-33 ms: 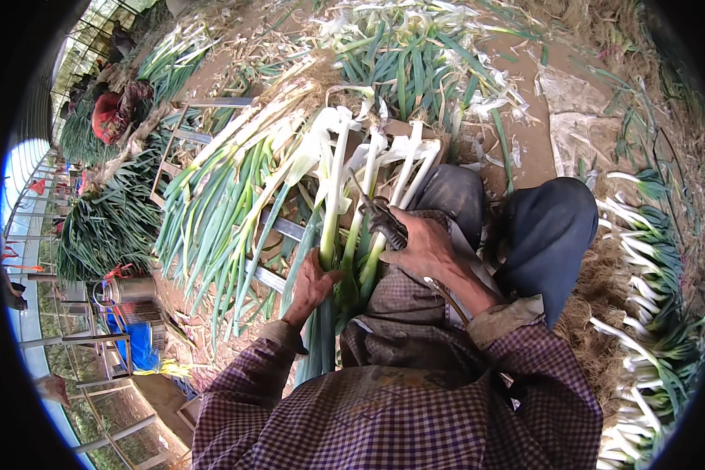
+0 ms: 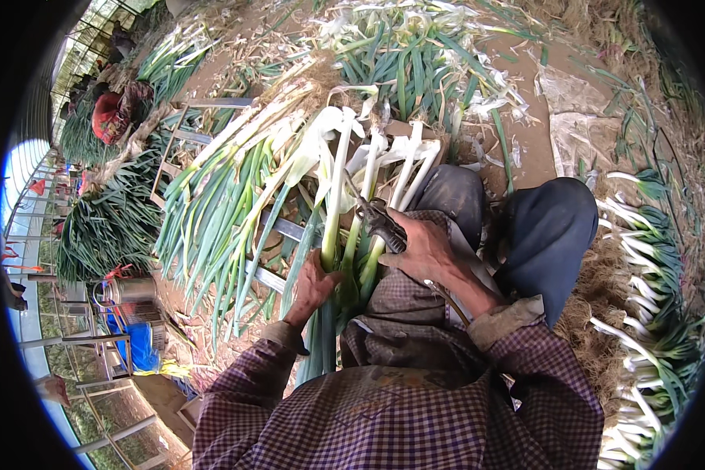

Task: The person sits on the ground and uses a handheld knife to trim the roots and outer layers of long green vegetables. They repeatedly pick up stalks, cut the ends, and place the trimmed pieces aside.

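Observation:
My left hand point(image 2: 312, 288) is closed round the green part of some long green onions point(image 2: 336, 200), whose white ends point away from me. My right hand point(image 2: 431, 249) grips a dark, dirt-caked air blow gun point(image 2: 384, 228) with a thin nozzle. That nozzle points at the white stalks just ahead of my left hand. From the gun's rear, a hose point(image 2: 450, 301) runs back under my right wrist. More white stalks point(image 2: 408, 166) lean near my knee. Loose white peeled skins point(image 2: 325, 129) hang by the stalk tops.
Unpeeled green onions point(image 2: 219, 204) lie across a metal frame point(image 2: 288, 229) at my left. A row of cleaned ones point(image 2: 642, 290) lines the right side. Another heap point(image 2: 415, 66) lies ahead. A person in red point(image 2: 108, 113) sits at the far left, beyond a dark green pile point(image 2: 110, 227).
The blow gun in my right hand has shifted very slightly left. My left hand and the green onions in it look almost the same.

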### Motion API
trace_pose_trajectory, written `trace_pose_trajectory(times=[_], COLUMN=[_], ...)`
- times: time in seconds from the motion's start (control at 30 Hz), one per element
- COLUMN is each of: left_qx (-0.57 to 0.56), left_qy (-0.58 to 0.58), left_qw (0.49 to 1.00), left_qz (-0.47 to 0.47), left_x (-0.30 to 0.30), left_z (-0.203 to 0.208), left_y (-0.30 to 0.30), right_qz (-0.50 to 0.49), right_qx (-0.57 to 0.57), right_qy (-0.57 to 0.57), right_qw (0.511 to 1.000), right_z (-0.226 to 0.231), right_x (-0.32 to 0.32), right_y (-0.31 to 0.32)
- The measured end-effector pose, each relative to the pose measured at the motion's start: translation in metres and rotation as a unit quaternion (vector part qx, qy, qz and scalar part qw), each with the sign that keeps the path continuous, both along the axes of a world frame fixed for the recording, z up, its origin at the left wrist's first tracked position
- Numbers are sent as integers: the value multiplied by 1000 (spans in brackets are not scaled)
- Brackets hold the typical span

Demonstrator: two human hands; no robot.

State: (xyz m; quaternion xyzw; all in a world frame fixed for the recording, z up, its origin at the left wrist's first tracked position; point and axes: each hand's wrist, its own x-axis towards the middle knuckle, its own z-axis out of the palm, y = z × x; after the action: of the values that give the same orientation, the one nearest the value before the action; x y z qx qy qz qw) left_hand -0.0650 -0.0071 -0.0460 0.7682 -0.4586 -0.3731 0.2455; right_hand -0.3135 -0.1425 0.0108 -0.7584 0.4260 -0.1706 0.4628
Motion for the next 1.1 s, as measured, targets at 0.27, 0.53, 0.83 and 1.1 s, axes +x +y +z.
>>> trace_pose_trajectory(times=[0.27, 0.53, 0.83, 1.1], left_qx=[-44, -70, -72, -10], left_qy=[-113, -161, 30, 38], left_qw=[990, 978, 997, 999], left_qz=[-66, -116, 8, -25], left_x=[-13, -26, -23, -7], left_z=[-24, -41, -49, -23], left_y=[14, 19, -57, -75], right_qz=[9, -8, 14, -11], right_qx=[-7, 0, 13, 80], right_qy=[-13, 14, 42, 65], right_qw=[1000, 1000, 999, 995], right_z=[-1, 10, 18, 39], right_x=[-18, -38, -50, -80], right_y=[1, 1, 6, 15])
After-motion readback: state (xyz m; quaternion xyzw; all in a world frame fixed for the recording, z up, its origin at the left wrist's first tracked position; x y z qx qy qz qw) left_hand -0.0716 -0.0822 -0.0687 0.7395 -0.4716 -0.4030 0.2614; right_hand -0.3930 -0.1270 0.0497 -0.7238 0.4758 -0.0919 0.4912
